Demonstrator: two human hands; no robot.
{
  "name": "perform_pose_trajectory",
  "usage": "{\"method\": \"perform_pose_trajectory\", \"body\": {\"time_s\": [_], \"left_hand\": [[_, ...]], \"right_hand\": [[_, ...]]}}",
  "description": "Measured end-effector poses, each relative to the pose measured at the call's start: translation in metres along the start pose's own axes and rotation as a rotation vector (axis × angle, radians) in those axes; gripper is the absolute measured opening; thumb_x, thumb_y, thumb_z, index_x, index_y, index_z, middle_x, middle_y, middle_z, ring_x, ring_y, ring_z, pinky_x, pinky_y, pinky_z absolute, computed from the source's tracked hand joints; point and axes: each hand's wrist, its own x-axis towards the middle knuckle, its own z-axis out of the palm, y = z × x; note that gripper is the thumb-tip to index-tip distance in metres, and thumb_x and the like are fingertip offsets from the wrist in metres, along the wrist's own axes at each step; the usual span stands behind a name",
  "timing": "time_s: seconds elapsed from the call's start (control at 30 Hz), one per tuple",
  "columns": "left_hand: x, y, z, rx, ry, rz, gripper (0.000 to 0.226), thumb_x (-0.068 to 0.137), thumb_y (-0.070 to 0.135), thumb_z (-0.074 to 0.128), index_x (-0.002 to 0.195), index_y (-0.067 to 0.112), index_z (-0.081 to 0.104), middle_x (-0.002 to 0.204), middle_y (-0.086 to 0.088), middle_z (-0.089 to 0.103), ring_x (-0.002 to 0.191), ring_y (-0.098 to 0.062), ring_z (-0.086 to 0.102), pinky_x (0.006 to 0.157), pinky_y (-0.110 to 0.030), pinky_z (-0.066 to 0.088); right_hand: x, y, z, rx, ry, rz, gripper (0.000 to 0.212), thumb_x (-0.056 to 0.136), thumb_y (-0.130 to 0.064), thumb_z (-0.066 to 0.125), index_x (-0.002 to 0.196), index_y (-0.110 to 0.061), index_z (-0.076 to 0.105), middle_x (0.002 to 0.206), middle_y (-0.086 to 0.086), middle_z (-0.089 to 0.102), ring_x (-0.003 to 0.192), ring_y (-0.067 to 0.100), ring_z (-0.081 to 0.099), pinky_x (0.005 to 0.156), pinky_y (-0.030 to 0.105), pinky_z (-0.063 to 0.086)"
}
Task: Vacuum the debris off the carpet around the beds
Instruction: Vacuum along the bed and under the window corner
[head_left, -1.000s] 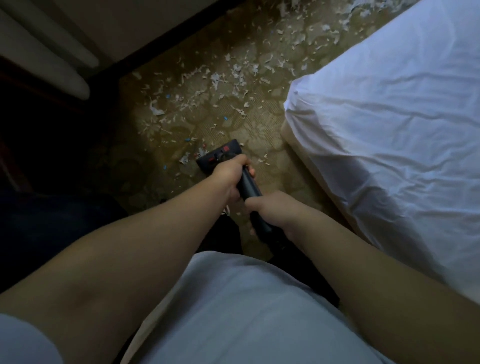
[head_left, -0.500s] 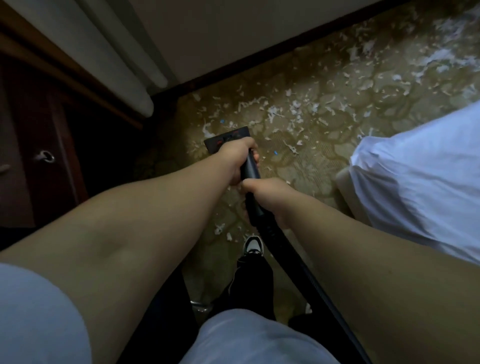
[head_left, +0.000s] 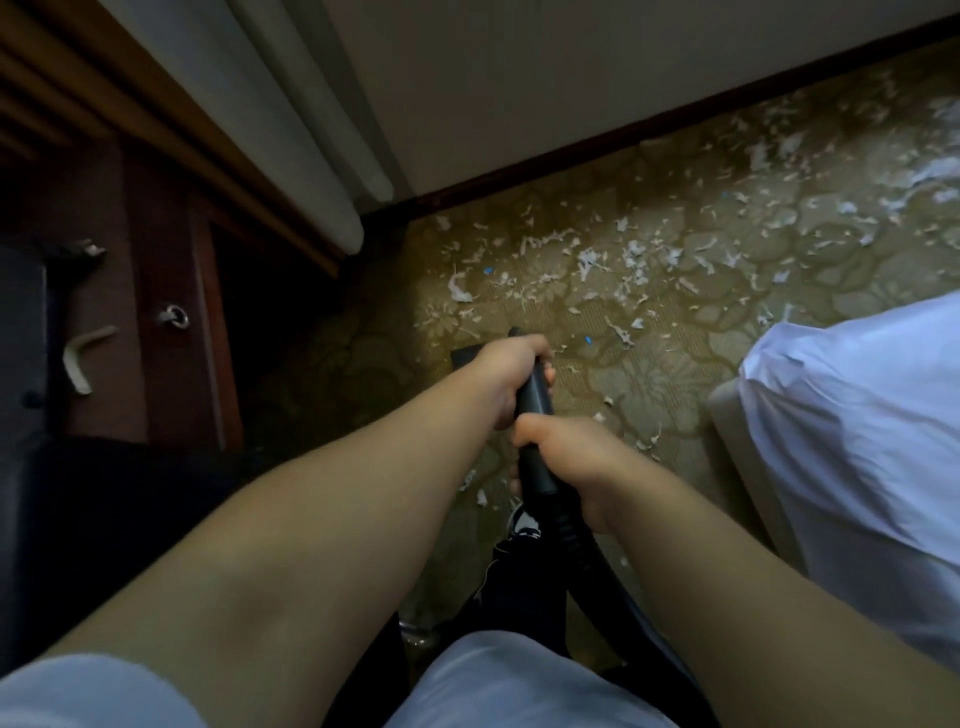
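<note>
Gripping the black plastic vacuum wand (head_left: 535, 397) with both hands, the person holds it over the olive patterned carpet (head_left: 675, 374). The left hand (head_left: 511, 374) wraps the far end, just behind the dark flat vacuum head (head_left: 466, 356). The right hand (head_left: 566, 457) closes round the tube just below, above the ribbed black hose (head_left: 571, 535). White shredded paper debris (head_left: 634, 260) lies scattered beyond the head and toward the white-sheeted bed (head_left: 857, 441) at the right. Compared with half a second earlier, both grips are unchanged, but the head is now mostly hidden behind the left hand, its red buttons out of sight, and more of the dark wooden cabinet (head_left: 171, 291) shows at the left.
</note>
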Motion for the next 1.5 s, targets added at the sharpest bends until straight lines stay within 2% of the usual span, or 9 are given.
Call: {"method": "perform_pose_trajectory", "body": {"time_s": [0.17,0.3,0.43,0.67,0.83,0.93,1.17,1.27,1.5], "left_hand": [[-0.026,-0.059,0.021,-0.035,0.026,-0.016,0.009,0.094,0.007,0.057,0.085,0.008,0.056,0.066,-0.003,0.053,0.056,-0.013,0.05,0.059,-0.027,0.048],[-0.045,-0.104,0.043,-0.08,0.017,-0.013,0.007,0.093,0.005,0.055,0.086,0.007,0.055,0.064,-0.003,0.051,0.054,-0.013,0.049,0.056,-0.027,0.048],[-0.06,-0.151,0.077,-0.073,0.009,-0.015,0.003,0.09,0.005,0.057,0.088,0.006,0.055,0.061,-0.003,0.052,0.053,-0.015,0.051,0.058,-0.029,0.049],[-0.084,-0.225,0.144,-0.051,-0.057,-0.021,0.012,0.092,0.005,0.053,0.08,0.008,0.05,0.055,-0.004,0.05,0.048,-0.014,0.048,0.053,-0.027,0.046],[-0.097,-0.262,0.188,0.016,-0.11,-0.032,0.024,0.095,0.012,0.053,0.072,0.009,0.05,0.049,-0.004,0.048,0.046,-0.015,0.045,0.047,-0.023,0.043],[-0.101,-0.278,0.204,0.031,-0.163,-0.055,0.019,0.092,0.01,0.055,0.074,0.009,0.05,0.049,-0.004,0.049,0.042,-0.015,0.045,0.047,-0.023,0.045],[-0.092,-0.291,0.2,-0.031,-0.197,-0.092,0.005,0.095,0.006,0.057,0.091,0.003,0.059,0.055,-0.003,0.053,0.048,-0.013,0.051,0.052,-0.027,0.051],[-0.084,-0.277,0.188,-0.057,-0.162,-0.064,0.009,0.094,0.005,0.059,0.085,0.004,0.058,0.058,-0.003,0.053,0.056,-0.015,0.05,0.06,-0.028,0.049],[-0.05,-0.213,0.147,-0.023,-0.155,-0.03,0.013,0.093,0.01,0.06,0.08,0.01,0.061,0.059,-0.002,0.055,0.056,-0.015,0.052,0.059,-0.028,0.05]], "right_hand": [[-0.036,0.051,-0.027,0.007,-0.023,0.051,0.041,0.077,-0.017,0.07,0.114,-0.001,0.064,0.075,0.018,0.07,0.061,0.031,0.069,0.067,0.039,0.057],[-0.067,0.083,-0.051,0.01,-0.007,0.088,0.021,0.085,-0.009,0.067,0.103,0.001,0.066,0.066,0.016,0.066,0.051,0.027,0.064,0.058,0.033,0.055],[-0.106,0.118,-0.086,-0.012,-0.007,0.093,0.021,0.089,-0.008,0.065,0.107,0.002,0.064,0.063,0.014,0.064,0.047,0.024,0.062,0.047,0.027,0.052],[-0.16,0.177,-0.15,-0.03,0.038,0.09,0.013,0.089,-0.007,0.066,0.1,-0.002,0.065,0.066,0.014,0.063,0.054,0.025,0.061,0.05,0.027,0.053],[-0.177,0.211,-0.191,0.014,0.089,0.072,0.031,0.084,-0.008,0.069,0.114,0.0,0.066,0.078,0.018,0.068,0.06,0.028,0.066,0.059,0.034,0.057],[-0.185,0.225,-0.206,0.025,0.125,0.044,0.034,0.085,-0.007,0.069,0.118,-0.001,0.064,0.084,0.02,0.068,0.062,0.028,0.066,0.059,0.034,0.058],[-0.186,0.234,-0.209,-0.002,0.154,0.059,0.034,0.084,-0.008,0.07,0.116,-0.002,0.063,0.08,0.019,0.071,0.064,0.028,0.069,0.063,0.035,0.059],[-0.176,0.223,-0.2,-0.017,0.155,0.068,0.034,0.082,-0.008,0.072,0.114,0.0,0.066,0.079,0.018,0.072,0.065,0.03,0.069,0.065,0.036,0.058],[-0.139,0.169,-0.165,-0.071,0.176,0.025,0.034,0.077,-0.019,0.08,0.105,-0.001,0.072,0.081,0.019,0.074,0.069,0.032,0.069,0.061,0.036,0.054]]}}
